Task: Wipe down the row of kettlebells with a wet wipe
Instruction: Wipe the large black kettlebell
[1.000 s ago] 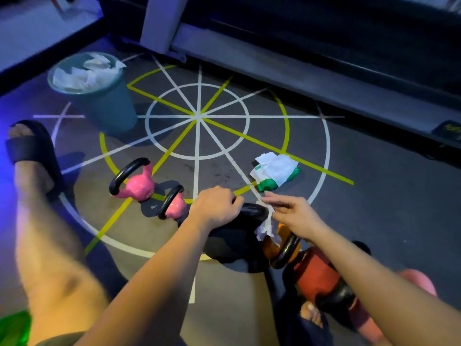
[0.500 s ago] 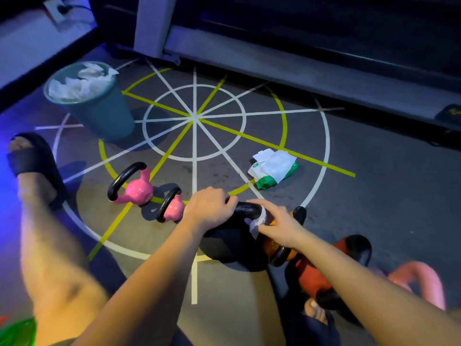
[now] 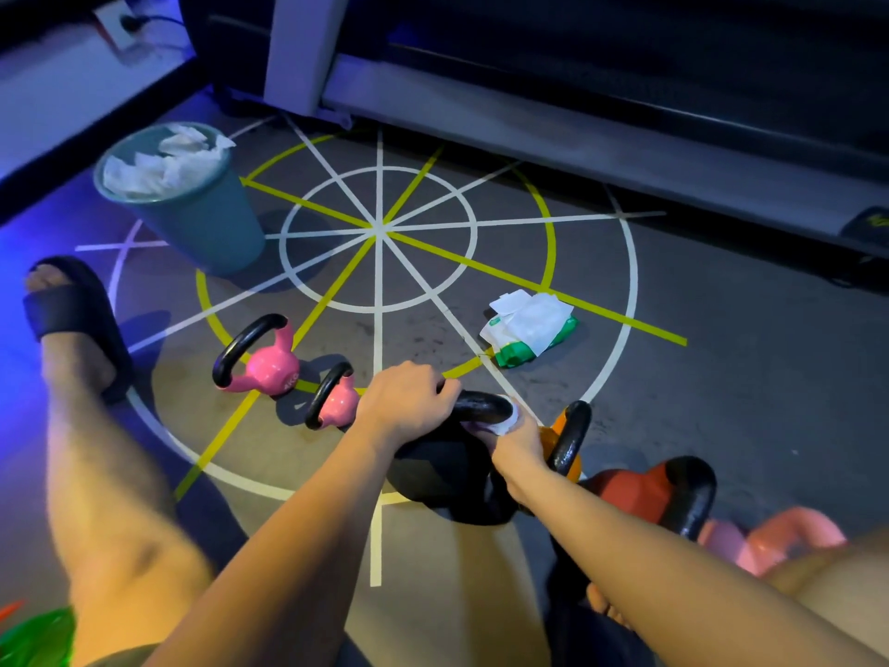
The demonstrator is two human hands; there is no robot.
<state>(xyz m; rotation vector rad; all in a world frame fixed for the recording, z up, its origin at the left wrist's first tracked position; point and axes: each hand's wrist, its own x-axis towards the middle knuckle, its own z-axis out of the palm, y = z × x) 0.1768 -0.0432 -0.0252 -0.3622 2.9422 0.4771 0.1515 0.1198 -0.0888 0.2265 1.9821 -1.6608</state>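
The left hand (image 3: 406, 402) grips the black kettlebell (image 3: 447, 469) handle to hold it steady. The right hand (image 3: 517, 438) fingers pinch the wipe (image 3: 509, 418) there to rub it clean.

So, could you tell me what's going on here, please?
A person is wiping the black kettlebell on the gym floor. The left hand grips its handle, while the right hand presses a white wipe round the handle's other end. Two pink kettlebells sit to its left; the orange kettlebell, red kettlebell and a pale pink kettlebell sit to its right. A wipe pack lies nearby, and the bin holds crumpled wipes.
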